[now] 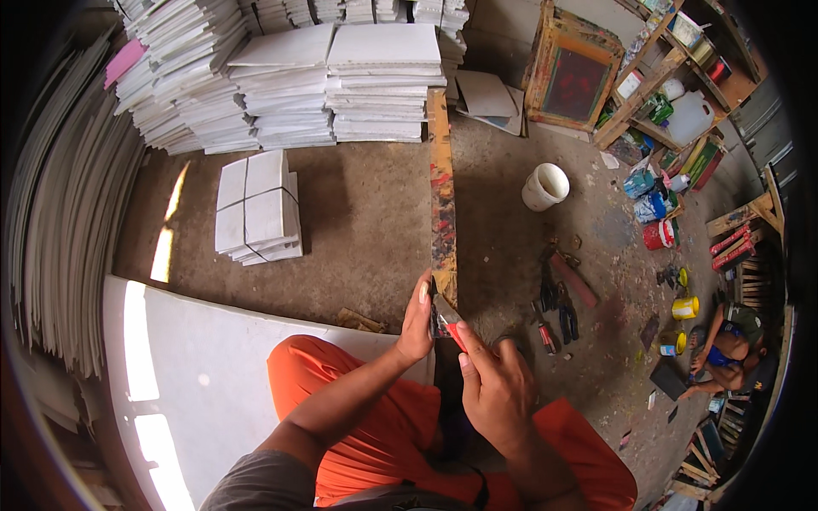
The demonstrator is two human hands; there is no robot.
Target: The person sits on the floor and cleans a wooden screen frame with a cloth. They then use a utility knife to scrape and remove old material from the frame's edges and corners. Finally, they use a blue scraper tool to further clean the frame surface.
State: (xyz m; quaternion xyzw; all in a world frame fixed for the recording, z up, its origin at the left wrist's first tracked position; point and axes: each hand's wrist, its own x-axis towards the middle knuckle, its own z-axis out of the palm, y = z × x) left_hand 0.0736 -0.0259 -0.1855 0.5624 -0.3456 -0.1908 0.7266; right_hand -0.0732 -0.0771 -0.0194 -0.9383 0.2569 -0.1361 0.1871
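Note:
A long wooden bar (440, 183), stained with dark, red and yellow paint, stretches away from me. My left hand (415, 322) is closed around its near end, with the thumb up along the left side. My right hand (498, 383) grips a red-handled tool (456, 332) with a flat grey metal head, which lies against the bar's near end. The index finger presses along the tool; its exact kind is partly hidden by the fingers. Both hands are close together above my orange trousers.
A strapped white stack (256, 204) sits on the floor, with taller white piles (383, 81) behind. Pliers (567, 315) and a red-handled screwdriver (545, 335) lie at right, below a white bucket (545, 186). Paint cans (659, 233) and another person (733, 341) are farther right.

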